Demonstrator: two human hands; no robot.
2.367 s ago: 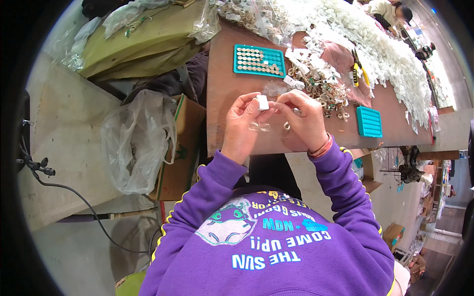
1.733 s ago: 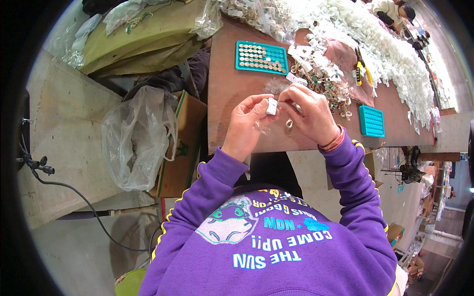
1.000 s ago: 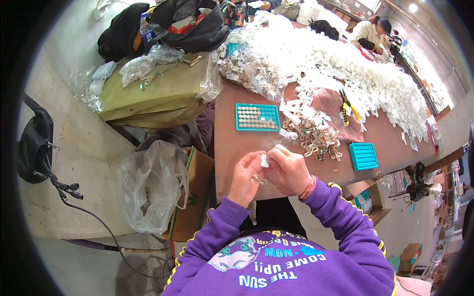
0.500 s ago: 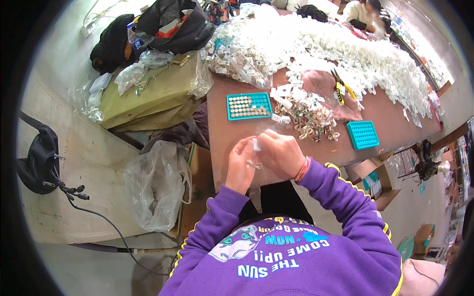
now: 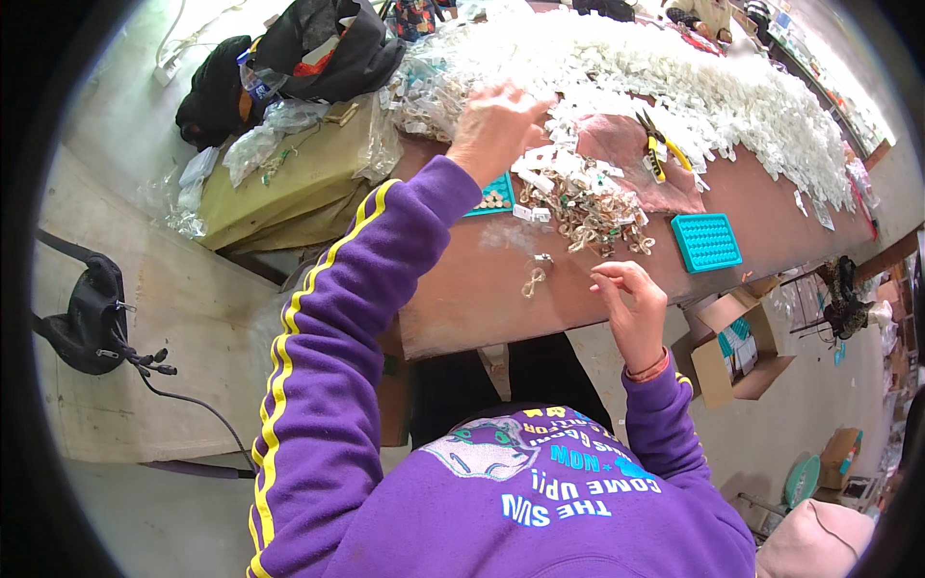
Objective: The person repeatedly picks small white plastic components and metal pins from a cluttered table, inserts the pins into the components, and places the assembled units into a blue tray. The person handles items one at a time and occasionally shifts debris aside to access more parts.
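Observation:
My left hand (image 5: 496, 130) reaches over the teal bead tray (image 5: 501, 193) toward the far pile of bagged pieces. Its fingers are smeared by motion, so what they hold, if anything, is unclear. Near the table's front, my right hand (image 5: 633, 310) has thumb and forefinger brought together in a pinch; anything between them is too small to make out. A small looped beige cord piece (image 5: 533, 281) lies on the table to the left of the right hand. Beyond it sits a heap of corded pieces with white tags (image 5: 583, 197). My left arm hides part of the tray.
A second teal tray (image 5: 706, 243) lies at the right. Yellow-handled pliers (image 5: 658, 152) rest on a pink cloth (image 5: 612, 144). A large white pile of small bags (image 5: 713, 96) covers the far table. A black bag (image 5: 332, 58) stands at the far left; an open carton (image 5: 737, 352) is at the right.
My hands have parted: the left has moved far forward over the tray, the right has shifted right. The looped cord piece now lies on the table where it can be seen.

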